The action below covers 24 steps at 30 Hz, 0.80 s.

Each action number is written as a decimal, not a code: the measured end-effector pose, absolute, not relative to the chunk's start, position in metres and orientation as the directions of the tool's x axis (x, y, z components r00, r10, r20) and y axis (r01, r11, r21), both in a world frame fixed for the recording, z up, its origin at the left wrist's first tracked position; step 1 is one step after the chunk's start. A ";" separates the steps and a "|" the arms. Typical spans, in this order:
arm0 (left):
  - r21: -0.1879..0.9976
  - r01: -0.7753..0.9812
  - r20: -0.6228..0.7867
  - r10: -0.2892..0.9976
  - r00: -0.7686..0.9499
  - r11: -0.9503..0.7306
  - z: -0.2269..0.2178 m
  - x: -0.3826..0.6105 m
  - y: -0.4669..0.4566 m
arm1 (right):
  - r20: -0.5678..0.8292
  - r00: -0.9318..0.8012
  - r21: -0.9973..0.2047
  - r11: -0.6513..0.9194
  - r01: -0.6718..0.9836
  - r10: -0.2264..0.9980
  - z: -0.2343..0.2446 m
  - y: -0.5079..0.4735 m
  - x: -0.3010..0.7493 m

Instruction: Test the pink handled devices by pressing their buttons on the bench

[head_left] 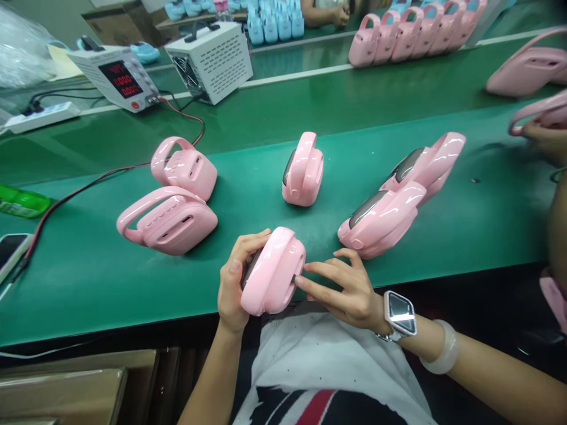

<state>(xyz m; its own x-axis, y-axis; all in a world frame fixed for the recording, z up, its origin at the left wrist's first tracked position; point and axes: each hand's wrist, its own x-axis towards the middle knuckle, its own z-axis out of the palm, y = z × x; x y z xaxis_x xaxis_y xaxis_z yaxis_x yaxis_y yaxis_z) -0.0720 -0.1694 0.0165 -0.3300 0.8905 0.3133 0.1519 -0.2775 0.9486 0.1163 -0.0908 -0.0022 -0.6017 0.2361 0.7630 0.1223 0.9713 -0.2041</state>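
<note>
My left hand (pixel 235 277) grips a glossy pink handled device (pixel 272 277) by its dark-faced side, just above the table's front edge. Fingers stretched, my right hand (pixel 348 289) touches the opposite side of that device with a fingertip, beside a small dark slot. A similar pink device (pixel 303 171) stands upright behind it. To the right, two more lean together, the nearer pink device (pixel 383 215) close to my right fingertips. On the left, two others rest with slots showing, including the front pink device (pixel 170 221).
A power supply (pixel 117 77) with a red display and a white vented box (pixel 212 62) stand at the back left. A red-black cable (pixel 88 189) crosses the green table (pixel 248 168). At right, a co-worker's hand (pixel 547 136) holds a pink device. Rows of pink devices (pixel 407 35) stand behind.
</note>
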 end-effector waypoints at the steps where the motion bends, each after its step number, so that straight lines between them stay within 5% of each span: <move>1: 0.949 0.152 0.312 0.891 -0.329 -0.276 0.017 -0.072 -0.169 | 0.762 -0.604 -0.204 0.972 0.117 0.233 -0.002 -0.091 0.116; 24: 0.933 0.216 0.349 0.874 -0.339 -0.288 0.019 -0.068 -0.172 | 0.705 -0.688 -0.170 0.983 0.068 0.170 0.009 -0.082 0.120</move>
<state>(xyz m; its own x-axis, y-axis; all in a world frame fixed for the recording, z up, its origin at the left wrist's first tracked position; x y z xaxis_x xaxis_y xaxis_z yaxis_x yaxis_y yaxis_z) -0.0678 -0.1717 0.0190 -0.3395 0.8736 0.3486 0.2165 -0.2881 0.9328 0.1198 -0.0824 0.0088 -0.6883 0.1696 0.7053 0.0675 0.9831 -0.1704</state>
